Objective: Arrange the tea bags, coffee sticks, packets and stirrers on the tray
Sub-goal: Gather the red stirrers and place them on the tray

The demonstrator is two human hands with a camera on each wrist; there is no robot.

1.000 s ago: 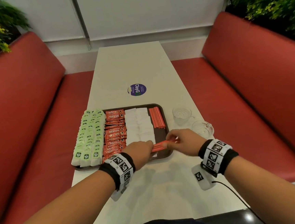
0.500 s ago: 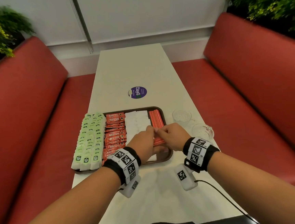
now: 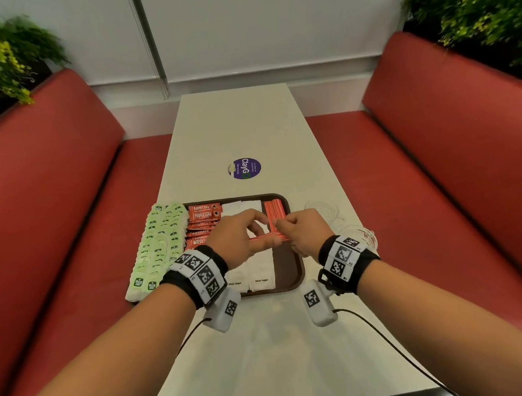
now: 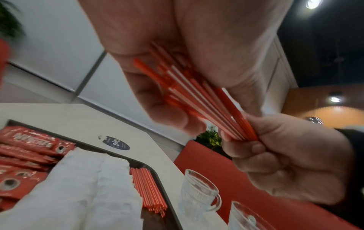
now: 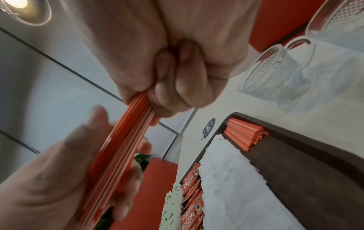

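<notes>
Both hands point(image 3: 240, 234) point(image 3: 303, 232) pinch a stirrer bundle point(image 4: 206, 99) above the tray point(image 3: 290, 258); next, probably lay it beside the stirrers point(image 3: 274, 211).

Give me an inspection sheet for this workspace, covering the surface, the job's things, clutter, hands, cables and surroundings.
Surface: white table bearing a round purple sticker.
Job's things: brown tray holds green tea bags, red coffee sticks, white sugar packets and a pile of red stirrers at its far right; bare tray floor nearer than that pile.
Clutter: two glass cups on the table right of the tray.
Hands: left hand and right hand hold one bundle of stirrers above the tray.
Cables: black cable from the right wrist unit; a shorter one from the left.
Surroundings: red benches, plants, white wall.
</notes>
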